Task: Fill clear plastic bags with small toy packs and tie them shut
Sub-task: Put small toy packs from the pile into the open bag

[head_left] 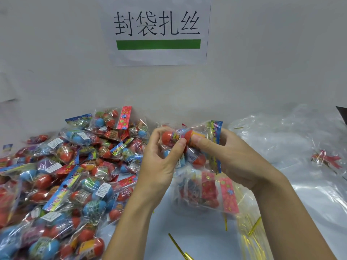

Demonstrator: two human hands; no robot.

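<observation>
A person's left hand (pixel 159 156) and right hand (pixel 225 156) are gripping a small toy pack (pixel 187 139) between them above the bench (pixel 197 237), fingers curling round its red and blue egg-shaped capsules. Just below the hands, a clear plastic bag (pixel 206 192) holding more packs is lying on the bench. A large heap of toy packs (pixel 65 175) is spreading across the left side. Gold twist ties (pixel 176 244) are lying near the front edge, and loose clear bags (pixel 291 132) are piling up at right. A paper sign (pixel 157 30) is hanging on the wall behind.
</observation>
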